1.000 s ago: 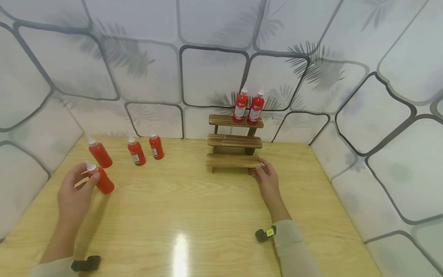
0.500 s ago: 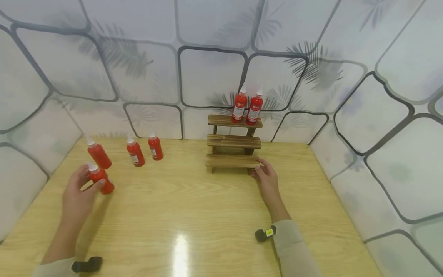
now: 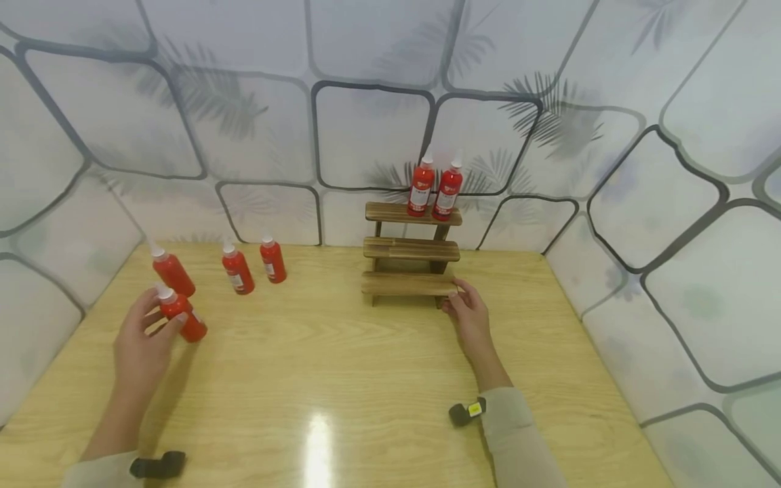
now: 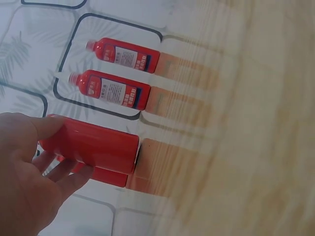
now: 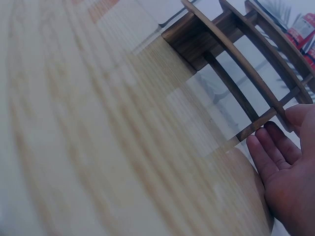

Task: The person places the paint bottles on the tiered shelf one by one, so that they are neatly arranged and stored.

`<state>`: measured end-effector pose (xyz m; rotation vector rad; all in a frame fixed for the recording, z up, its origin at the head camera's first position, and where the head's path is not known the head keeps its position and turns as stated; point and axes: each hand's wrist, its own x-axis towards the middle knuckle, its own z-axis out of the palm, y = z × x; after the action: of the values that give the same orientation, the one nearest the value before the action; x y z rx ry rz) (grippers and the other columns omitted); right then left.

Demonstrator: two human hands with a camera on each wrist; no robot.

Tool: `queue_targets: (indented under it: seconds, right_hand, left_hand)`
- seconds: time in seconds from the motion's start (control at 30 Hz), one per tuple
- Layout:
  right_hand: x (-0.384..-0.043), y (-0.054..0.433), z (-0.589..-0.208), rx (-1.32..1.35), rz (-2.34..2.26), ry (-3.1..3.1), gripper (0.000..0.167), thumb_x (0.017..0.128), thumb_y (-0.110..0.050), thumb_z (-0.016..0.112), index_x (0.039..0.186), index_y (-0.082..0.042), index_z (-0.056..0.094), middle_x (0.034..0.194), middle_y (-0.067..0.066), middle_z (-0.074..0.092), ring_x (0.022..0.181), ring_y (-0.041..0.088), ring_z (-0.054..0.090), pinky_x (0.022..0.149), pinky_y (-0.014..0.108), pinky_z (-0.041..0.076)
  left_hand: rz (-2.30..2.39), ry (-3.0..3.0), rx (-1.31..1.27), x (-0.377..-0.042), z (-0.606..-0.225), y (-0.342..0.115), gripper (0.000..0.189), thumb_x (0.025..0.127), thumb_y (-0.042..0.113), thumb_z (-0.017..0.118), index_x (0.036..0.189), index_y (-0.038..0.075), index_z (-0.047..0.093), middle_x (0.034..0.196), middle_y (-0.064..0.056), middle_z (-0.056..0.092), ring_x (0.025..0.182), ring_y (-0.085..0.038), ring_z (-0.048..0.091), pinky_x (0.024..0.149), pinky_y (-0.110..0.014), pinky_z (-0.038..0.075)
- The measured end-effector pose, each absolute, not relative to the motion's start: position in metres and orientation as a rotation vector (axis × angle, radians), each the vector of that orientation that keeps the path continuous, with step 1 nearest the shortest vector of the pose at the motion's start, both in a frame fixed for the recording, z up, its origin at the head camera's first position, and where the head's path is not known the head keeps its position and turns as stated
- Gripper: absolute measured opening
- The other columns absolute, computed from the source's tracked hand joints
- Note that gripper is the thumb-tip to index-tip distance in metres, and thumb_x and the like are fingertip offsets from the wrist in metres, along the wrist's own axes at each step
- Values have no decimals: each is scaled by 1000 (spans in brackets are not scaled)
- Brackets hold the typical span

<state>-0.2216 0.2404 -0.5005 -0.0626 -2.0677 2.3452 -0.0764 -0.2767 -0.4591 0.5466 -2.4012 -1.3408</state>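
Note:
On the left of the head view my left hand (image 3: 143, 342) grips a red bottle (image 3: 185, 318) with a white pointed cap, thumb on the near side and fingers behind. In the left wrist view the plain red side of this bottle (image 4: 98, 145) faces the camera, its cap hidden by the hand. A second red bottle (image 3: 173, 273) stands just behind it. My right hand (image 3: 470, 315) holds the right end of the lowest step of a three-step wooden stand (image 3: 410, 283). Its thumb lies at the board's end, and the fingers reach under by the leg (image 5: 258, 124).
Two more red bottles, one (image 3: 238, 271) with a pointed cap and one (image 3: 273, 261) with a flat-looking cap, stand near the back wall. On the stand's top step are two red bottles (image 3: 421, 190) side by side. Patterned walls (image 3: 262, 135) border the wooden table (image 3: 317, 366).
My left hand has shifted a little to the right with the bottle, its thumb now lower on the bottle's body. The right hand and the stand stay put.

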Motion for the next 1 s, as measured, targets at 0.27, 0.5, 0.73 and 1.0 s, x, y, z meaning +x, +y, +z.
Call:
queue_targets:
  seconds: [0.27, 0.5, 0.73, 1.0]
  right_hand:
    - [-222, 240, -501, -64, 2346, -2055, 39, 103, -12, 58, 141, -7, 53, 101, 8, 57, 96, 23, 65, 93, 32, 59]
    - [-222, 240, -501, -64, 2331, -2070, 39, 103, -12, 57, 142, -7, 53, 102, 10, 57, 94, 21, 66, 91, 29, 59]
    - [-223, 241, -501, -72, 2339, -2069, 39, 103, -13, 58, 141, -8, 54, 103, 10, 58, 96, 22, 66, 94, 32, 59]
    - [-223, 241, -502, -59, 2353, -2068, 41, 103, -14, 58, 143, -8, 52, 104, 11, 59, 96, 22, 66, 95, 33, 58]
  left_hand:
    - [-1380, -2388, 519, -80, -455, -271, 62, 100, 25, 63, 157, 21, 37, 153, -14, 45, 131, -26, 51, 94, -7, 47]
    - [-1397, -2361, 499, -84, -449, -258, 61, 99, 24, 65, 155, 20, 40, 149, -13, 46, 136, -33, 52, 93, -7, 48]
    - [-1372, -2377, 257, -93, -448, -231, 60, 97, 17, 69, 151, 11, 45, 141, -17, 53, 122, -20, 60, 89, -3, 46]
    - [-1516, -2383, 47, -111, -445, -193, 61, 96, 22, 69, 152, 16, 45, 146, -12, 54, 129, -36, 56, 93, -7, 48]
